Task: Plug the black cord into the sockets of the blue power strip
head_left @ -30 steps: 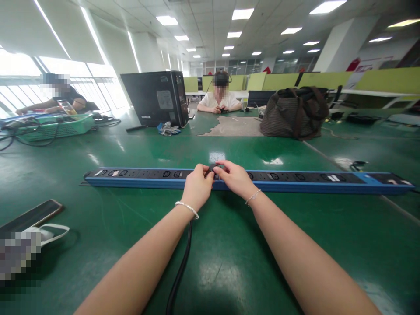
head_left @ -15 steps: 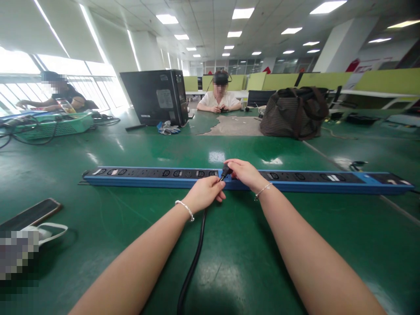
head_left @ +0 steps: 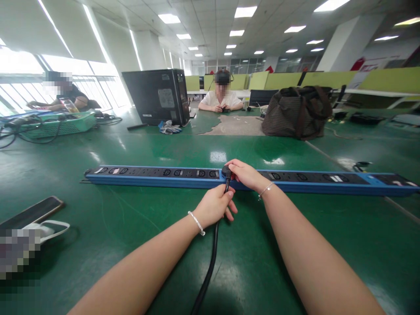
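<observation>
A long blue power strip (head_left: 183, 183) with rows of black sockets lies across the green table. Over its middle, my right hand (head_left: 244, 173) is closed on a black plug (head_left: 226, 171); whether its pins sit in a socket is hidden. Just below, my left hand (head_left: 218, 204) pinches the black power cord (head_left: 212, 258) close to the plug, some fingers loosely bent. From there the cord runs down to the bottom edge of the view.
At the left lie a phone (head_left: 34, 212) and a white strap (head_left: 54, 225). Farther back stand a green basket (head_left: 70, 127) with cables, a black computer case (head_left: 154, 98), gloves (head_left: 169, 127) and a brown bag (head_left: 288, 113). Two people sit beyond, one opposite (head_left: 220, 98), one left (head_left: 67, 94).
The plug has turned, its cord end now pointing toward me above the strip. My left hand has moved right and slightly nearer, bringing the cord along. My right hand has barely shifted.
</observation>
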`<state>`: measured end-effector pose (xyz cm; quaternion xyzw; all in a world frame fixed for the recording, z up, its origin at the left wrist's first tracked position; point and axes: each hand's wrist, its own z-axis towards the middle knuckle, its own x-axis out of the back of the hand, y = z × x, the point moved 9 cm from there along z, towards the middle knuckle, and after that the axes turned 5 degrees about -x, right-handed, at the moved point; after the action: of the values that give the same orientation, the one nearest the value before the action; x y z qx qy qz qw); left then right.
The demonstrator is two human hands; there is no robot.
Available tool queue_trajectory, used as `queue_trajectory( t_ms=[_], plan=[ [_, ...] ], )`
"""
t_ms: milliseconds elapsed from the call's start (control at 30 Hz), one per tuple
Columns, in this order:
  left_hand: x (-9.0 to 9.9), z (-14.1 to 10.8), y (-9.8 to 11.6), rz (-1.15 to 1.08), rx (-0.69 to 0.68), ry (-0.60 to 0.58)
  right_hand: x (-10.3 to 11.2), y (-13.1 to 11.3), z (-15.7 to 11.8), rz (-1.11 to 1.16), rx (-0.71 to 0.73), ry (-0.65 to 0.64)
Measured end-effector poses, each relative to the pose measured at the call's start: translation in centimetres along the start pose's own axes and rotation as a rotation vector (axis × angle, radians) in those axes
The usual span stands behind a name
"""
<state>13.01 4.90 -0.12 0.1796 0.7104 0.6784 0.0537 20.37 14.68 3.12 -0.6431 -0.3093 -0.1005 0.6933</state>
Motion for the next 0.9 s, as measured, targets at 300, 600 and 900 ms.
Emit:
queue_trajectory(
  t_ms=[300, 600, 900],
  plan=[
    [1.6, 0.1, -0.1, -0.062, -0.018, 0.107, 0.3, -1.4, -0.3, -0.335, 0.066, 0.11],
    [1.1, 0.3, -0.3, -0.023, -0.031, 0.08, 0.7, -1.9, -0.3, -0.341, 0.21, 0.131],
    [0.6, 1.2, -0.9, -0.105, 0.034, 0.077, 0.7, -1.0, 0.3, -0.278, 0.15, 0.126]
  ],
)
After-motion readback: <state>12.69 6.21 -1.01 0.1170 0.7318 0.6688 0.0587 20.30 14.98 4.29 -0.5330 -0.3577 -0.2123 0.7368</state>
